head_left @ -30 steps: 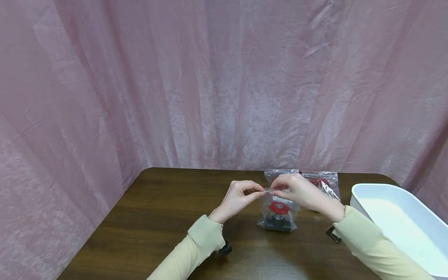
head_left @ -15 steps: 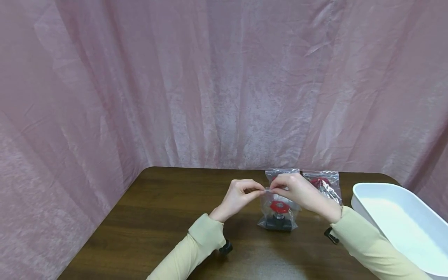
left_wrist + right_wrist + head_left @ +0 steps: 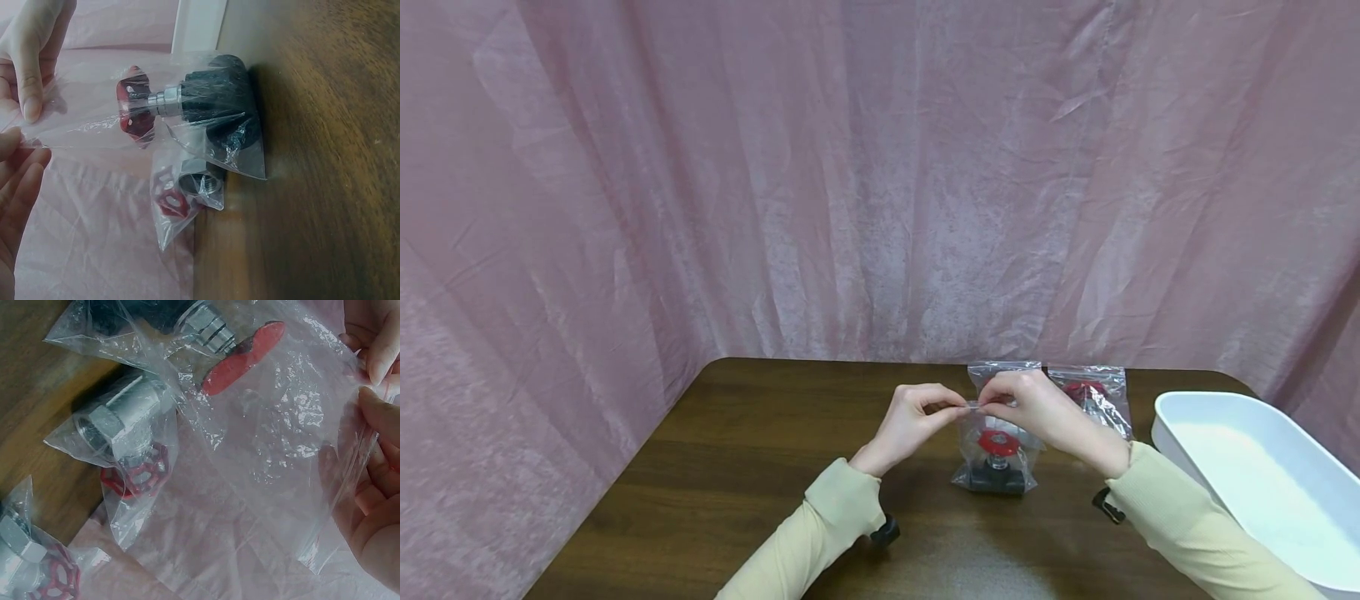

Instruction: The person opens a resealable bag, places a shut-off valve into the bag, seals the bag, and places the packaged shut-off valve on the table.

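A clear zip bag (image 3: pixel 1030 482) holding a valve stands upright on the wooden table. The valve has a black body (image 3: pixel 215 103), a metal stem and a red handwheel (image 3: pixel 997 442). Thumb and fingers of my left hand (image 3: pixel 906 425) pinch the bag's top edge. Close beside it my right hand (image 3: pixel 1037 412) pinches the same zip strip (image 3: pixel 353 481), the fingertips of both hands nearly meeting. Behind this bag lies a second bagged valve (image 3: pixel 122 419), silver with a red handwheel, partly hidden by my right hand in the head view.
Another bagged valve (image 3: pixel 1093 393) with a red handwheel lies at the back, left of a white plastic tub (image 3: pixel 1180 402). The tub stands at the right side of the brown wooden table (image 3: pixel 760 450). A pink curtain (image 3: pixel 880 183) hangs behind the table.
My right hand has slid slightly left along the bag's top edge, toward my left hand. The left hand and the bagged valve have stayed in place.
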Demonstrator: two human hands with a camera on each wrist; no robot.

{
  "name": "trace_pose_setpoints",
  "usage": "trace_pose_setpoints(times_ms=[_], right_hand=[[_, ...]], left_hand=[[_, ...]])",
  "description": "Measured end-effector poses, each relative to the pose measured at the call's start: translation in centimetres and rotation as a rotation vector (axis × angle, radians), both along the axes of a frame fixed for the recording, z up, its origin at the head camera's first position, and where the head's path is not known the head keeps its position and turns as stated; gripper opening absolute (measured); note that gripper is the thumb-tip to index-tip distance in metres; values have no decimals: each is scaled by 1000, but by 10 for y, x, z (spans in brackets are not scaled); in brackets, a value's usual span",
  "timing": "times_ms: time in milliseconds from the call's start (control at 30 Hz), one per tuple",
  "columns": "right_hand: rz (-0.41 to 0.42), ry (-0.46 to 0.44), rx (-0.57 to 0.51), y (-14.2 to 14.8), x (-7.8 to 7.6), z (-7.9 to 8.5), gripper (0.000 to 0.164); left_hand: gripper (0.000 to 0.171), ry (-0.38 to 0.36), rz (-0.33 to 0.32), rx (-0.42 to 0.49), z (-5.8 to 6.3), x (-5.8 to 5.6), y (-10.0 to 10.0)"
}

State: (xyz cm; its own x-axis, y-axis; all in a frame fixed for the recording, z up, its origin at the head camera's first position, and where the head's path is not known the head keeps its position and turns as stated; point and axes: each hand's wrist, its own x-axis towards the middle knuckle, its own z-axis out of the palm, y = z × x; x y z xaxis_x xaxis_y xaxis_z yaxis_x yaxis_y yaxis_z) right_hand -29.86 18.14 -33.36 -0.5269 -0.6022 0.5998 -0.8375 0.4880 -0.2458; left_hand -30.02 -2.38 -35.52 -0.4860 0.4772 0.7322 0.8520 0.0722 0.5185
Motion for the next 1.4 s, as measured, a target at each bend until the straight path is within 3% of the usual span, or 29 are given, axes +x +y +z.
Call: trace_pose_setpoints(times_ms=[267, 1133, 1267, 1400], right_hand=[[-1, -10, -11, -1, 0, 1, 14], [5, 118, -65, -4, 1, -4, 13], [4, 72, -60, -4, 2, -2, 12], [-14, -61, -18, 0, 3, 2, 3]], left_hand=[[8, 23, -10, 16, -2, -2, 1], [7, 56, -5, 28, -2, -1, 1], [7, 39, -6, 36, -3, -1, 2], [7, -3, -3, 28, -4, -1, 3]])
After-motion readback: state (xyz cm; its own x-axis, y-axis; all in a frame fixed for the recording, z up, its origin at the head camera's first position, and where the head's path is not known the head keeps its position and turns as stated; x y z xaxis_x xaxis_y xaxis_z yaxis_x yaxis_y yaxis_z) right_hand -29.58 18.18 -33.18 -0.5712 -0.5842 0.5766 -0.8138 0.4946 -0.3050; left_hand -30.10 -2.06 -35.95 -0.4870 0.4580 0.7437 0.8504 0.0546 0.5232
